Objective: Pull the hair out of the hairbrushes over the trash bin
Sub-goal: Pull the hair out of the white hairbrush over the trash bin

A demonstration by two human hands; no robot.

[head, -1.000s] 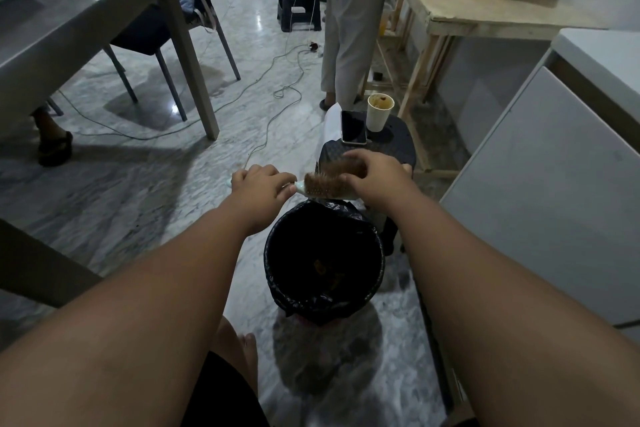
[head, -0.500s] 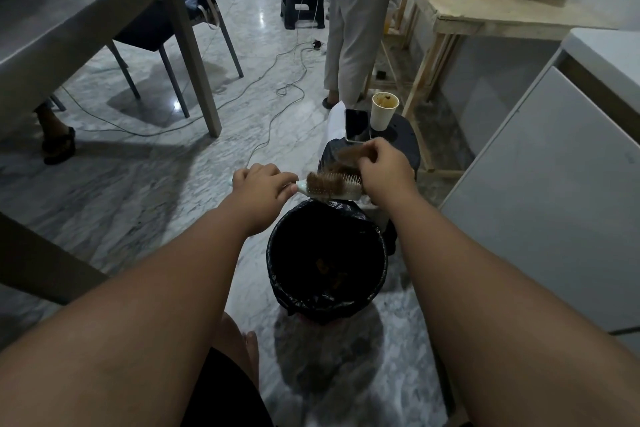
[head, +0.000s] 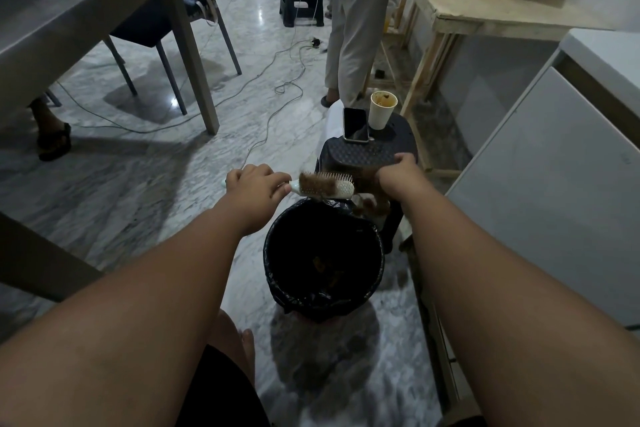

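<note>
My left hand (head: 257, 184) grips the handle of a white hairbrush (head: 341, 188), held level above the far rim of the trash bin (head: 277, 253), which is lined with a black bag. Brown hair (head: 317, 184) still mats the bristles on the handle side, while the tip's bristles are bare. My right hand (head: 401, 175) is just right of the brush tip and pinches a clump of pulled brown hair (head: 369, 199), which hangs below it over the bin's far right rim.
A black stool (head: 374, 152) behind the bin carries a phone (head: 355, 125) and a paper cup (head: 381, 109). A person (head: 356, 21) stands beyond it. A white cabinet (head: 540, 191) is at the right, a wooden table (head: 485, 3) behind, a grey table (head: 86, 17) and cables (head: 263, 80) at the left.
My right hand has pulled a clump of hair off the brush tip and moved right, away from the brush. My left hand and the brush have stayed over the bin.
</note>
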